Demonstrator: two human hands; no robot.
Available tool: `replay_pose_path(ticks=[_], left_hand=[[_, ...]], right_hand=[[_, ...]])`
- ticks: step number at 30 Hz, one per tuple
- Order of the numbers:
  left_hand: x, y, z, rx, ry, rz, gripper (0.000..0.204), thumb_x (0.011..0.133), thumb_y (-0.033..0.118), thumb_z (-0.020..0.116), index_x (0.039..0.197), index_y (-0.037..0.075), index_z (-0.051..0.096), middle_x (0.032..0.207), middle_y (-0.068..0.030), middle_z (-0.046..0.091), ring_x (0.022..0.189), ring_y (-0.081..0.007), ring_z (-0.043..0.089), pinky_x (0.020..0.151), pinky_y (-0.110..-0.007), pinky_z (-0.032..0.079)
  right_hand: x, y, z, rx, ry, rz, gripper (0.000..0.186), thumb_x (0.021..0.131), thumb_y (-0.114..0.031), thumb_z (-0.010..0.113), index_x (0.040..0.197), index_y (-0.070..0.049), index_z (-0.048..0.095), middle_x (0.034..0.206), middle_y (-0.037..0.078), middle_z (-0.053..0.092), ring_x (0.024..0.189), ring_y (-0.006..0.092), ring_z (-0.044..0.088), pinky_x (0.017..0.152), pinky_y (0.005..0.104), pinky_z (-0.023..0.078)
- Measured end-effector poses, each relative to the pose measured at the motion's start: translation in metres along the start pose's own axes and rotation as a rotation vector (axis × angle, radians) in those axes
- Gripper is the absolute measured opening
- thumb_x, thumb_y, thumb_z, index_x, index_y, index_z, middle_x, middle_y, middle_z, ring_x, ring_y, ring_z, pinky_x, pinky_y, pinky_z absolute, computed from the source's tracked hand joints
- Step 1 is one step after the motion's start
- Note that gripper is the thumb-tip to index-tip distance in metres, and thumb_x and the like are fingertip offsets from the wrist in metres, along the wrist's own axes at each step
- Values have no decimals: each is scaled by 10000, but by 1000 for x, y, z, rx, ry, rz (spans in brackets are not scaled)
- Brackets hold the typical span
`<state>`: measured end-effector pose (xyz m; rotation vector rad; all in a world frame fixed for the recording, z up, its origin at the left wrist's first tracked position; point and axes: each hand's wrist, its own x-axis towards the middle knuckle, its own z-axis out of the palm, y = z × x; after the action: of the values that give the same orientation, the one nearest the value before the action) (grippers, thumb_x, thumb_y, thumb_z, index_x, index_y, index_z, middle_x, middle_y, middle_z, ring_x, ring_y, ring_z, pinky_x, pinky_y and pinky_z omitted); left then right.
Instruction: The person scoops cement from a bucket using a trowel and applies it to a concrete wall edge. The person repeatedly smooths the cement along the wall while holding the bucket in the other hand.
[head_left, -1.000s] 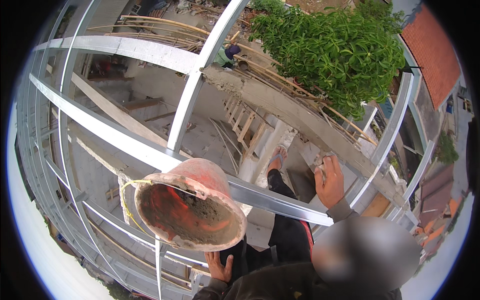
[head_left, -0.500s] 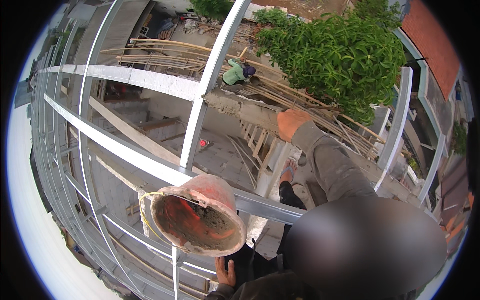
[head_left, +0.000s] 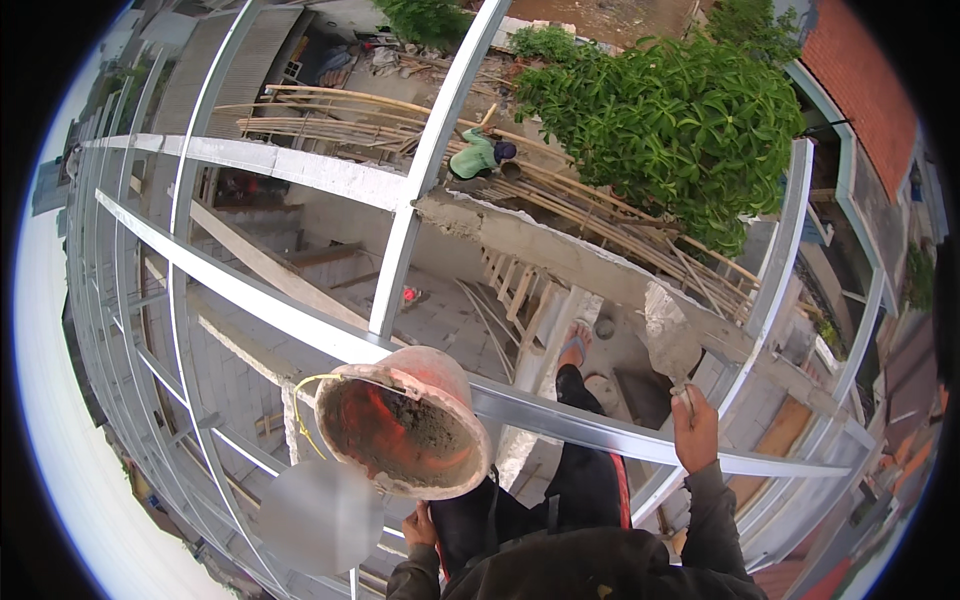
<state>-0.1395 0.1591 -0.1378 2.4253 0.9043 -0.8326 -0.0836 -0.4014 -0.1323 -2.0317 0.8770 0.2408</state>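
My right hand [head_left: 695, 430] is closed around the handle of a trowel [head_left: 668, 335], its pale, mortar-smeared blade pointing up and away over a rough cement-topped wall [head_left: 550, 240]. Low in the view, my left hand [head_left: 420, 525] is beside my thigh, just under the bucket; its fingers look slightly apart, and part of the hand is hard to make out. An orange-red, cement-crusted bucket [head_left: 400, 425] stands tilted against the silver metal beam [head_left: 550, 410], with wet grey mortar inside and a yellow cord at its rim.
Silver metal framing [head_left: 430, 150] crosses the view, with a deep drop to a block-paved floor. My sandalled foot [head_left: 577, 343] rests on a narrow ledge below. A person in green [head_left: 475, 155] crouches beside bamboo poles [head_left: 600, 205]. A leafy tree [head_left: 670, 120] grows beyond the wall.
My right hand has drawn back from the wall toward me and to the right, bringing the trowel into view. My left hand has shifted slightly left, its fingers less spread.
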Motion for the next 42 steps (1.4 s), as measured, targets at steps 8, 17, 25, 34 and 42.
replay_pose_path(ticks=[8, 17, 25, 34, 42], left_hand=[[70, 60, -71, -1285, -14, 121, 936, 1021, 756, 316, 1606, 26, 337, 1640, -173, 382, 1533, -325, 320, 1244, -499, 227], [113, 105, -55, -1377, -170, 160, 528, 957, 192, 696, 1419, -8, 536, 1311, -120, 648, 1152, -236, 657, 963, -383, 540], [105, 136, -50, -1415, -198, 261, 509, 950, 111, 725, 1400, -78, 581, 1259, -78, 670, 1101, -134, 595, 971, -294, 459], [67, 175, -67, -1224, -133, 539, 571, 962, -17, 583, 1516, -80, 461, 1627, -195, 425, 1527, -279, 360, 1247, -399, 261], [55, 185, -80, -1051, -131, 472, 544, 1029, 114, 632, 1512, -77, 471, 1564, -202, 499, 1471, -235, 420, 1225, -392, 278]], right_hand=[[-44, -135, 13, -16, -222, -181, 332, 1016, -215, 626, 1201, 60, 617, 993, 264, 709, 913, 479, 686, 765, 447, 533], [-55, -313, 105, -1005, -752, -818, 271, 945, -233, 657, 1069, 9, 664, 844, 145, 672, 765, 326, 725, 649, 426, 585], [-49, -280, 245, -1387, -570, -1110, 254, 877, -148, 646, 1043, 44, 665, 973, 171, 684, 826, 275, 739, 605, 371, 602], [-27, -275, 202, -1181, -699, -796, 325, 981, -232, 597, 1175, 27, 625, 937, 236, 694, 767, 413, 729, 698, 481, 603], [-22, -271, 183, -1023, -467, -758, 324, 991, -259, 612, 1228, -38, 625, 1006, 151, 654, 899, 357, 715, 724, 469, 601]])
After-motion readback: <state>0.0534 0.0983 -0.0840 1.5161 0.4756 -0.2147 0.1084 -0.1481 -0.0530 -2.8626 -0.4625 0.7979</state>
